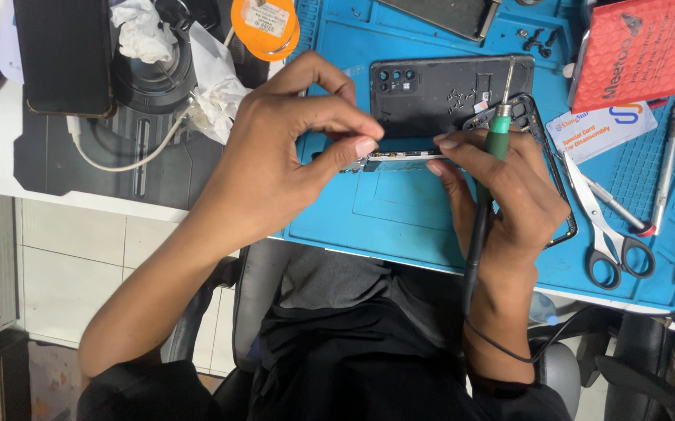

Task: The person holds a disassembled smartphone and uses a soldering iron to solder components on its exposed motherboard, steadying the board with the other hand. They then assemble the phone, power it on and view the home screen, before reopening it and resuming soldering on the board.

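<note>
Both hands' fingers clamped: left hand [275,156] on circuit board [396,160], right hand [509,195] around green-handled soldering iron [497,140].

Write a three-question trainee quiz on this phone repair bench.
1. True or false: the right hand holds a green-handled tool.
2. Which lies right of the phone frame on the blue mat? A) scissors B) hammer C) tape measure
3. Fill in: both hands pinch a thin ____ between them.

Key: 1 true; 2 A; 3 board, with the left hand at its left end.
</note>
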